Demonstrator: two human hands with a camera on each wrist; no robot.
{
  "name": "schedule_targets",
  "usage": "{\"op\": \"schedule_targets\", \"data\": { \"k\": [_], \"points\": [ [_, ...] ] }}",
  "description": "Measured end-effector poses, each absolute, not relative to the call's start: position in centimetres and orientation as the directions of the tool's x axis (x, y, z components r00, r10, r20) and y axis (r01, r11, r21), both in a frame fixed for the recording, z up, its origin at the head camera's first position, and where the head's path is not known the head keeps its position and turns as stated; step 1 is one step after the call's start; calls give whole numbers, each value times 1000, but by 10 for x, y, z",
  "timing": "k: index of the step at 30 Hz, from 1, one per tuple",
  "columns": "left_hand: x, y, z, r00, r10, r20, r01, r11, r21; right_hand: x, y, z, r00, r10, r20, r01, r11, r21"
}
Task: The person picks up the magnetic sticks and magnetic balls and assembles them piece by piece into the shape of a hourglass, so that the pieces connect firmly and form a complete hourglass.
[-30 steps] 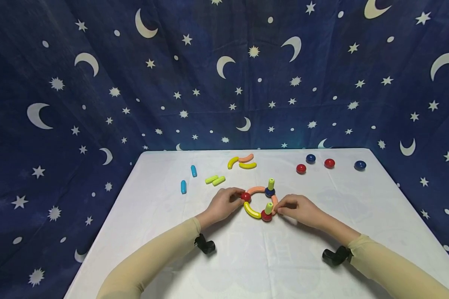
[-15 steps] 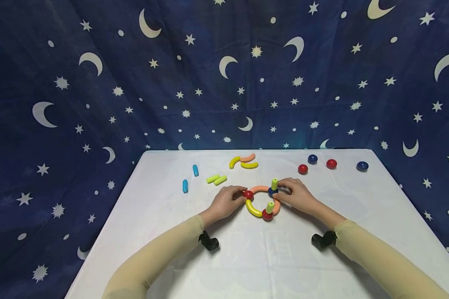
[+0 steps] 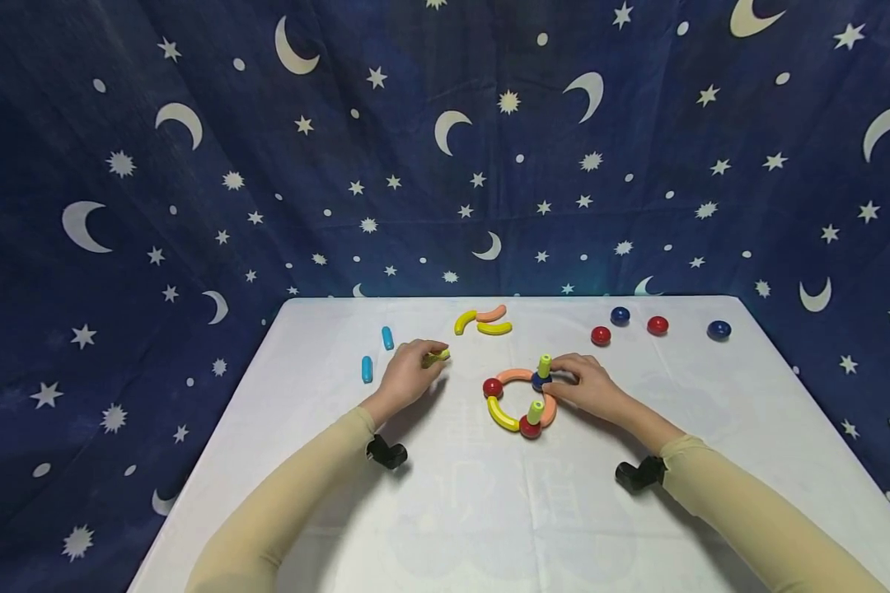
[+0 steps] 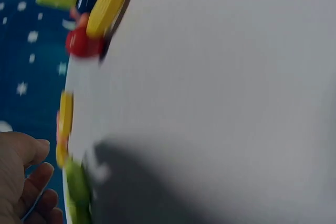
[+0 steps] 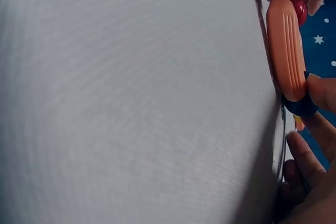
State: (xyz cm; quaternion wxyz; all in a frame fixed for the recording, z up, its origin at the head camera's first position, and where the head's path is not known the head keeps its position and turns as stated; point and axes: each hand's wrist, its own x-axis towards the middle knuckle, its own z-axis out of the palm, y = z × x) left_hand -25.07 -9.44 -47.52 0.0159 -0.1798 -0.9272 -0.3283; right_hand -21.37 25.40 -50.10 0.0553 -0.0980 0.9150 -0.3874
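My left hand (image 3: 409,371) is over the light green sticks (image 3: 442,355), partly hiding them. In the left wrist view its fingers lie beside the blurred green sticks (image 4: 77,187), apart from them. My right hand (image 3: 589,387) pinches the dark blue ball (image 5: 300,107) at the ring's far right; an upright green stick (image 3: 545,365) stands on that ball. The ring also has a red ball (image 3: 493,388) at left, a front red ball (image 3: 530,427) bearing another green stick (image 3: 536,411), a yellow curved stick (image 3: 502,414), and peach curved sticks (image 3: 515,375).
Two blue sticks (image 3: 367,370) lie at left. Loose yellow curved sticks (image 3: 494,328) and a peach one (image 3: 492,313) are near the back edge. Loose red balls (image 3: 601,335) and blue balls (image 3: 719,330) sit at the back right. A star-patterned curtain (image 3: 445,181) hangs behind the white table (image 3: 475,511).
My left hand has left the red ball and moved left and back to the green sticks. The right hand went from the front of the peach curved stick to the blue ball.
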Motion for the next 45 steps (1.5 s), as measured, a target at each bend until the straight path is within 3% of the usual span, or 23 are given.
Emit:
{"op": "schedule_targets", "data": {
  "k": [11,21,33,45],
  "points": [
    [-275,-124,-469,-969,237,72,242,842,482,-214,257,-502,-968,-232,-98,-81,654,-752],
    [-283,-124,-470,-965,259,36,252,883,396,-213,257,-504,-969,-233,-84,-88,638,-765],
    [-285,-121,-468,-963,265,47,269,947,176,-213,258,-505,-971,-224,-79,-86,641,-763],
    [-286,-124,-472,-975,201,98,222,916,335,-212,256,-504,-974,-222,-54,-105,644,-758]
  ]
}}
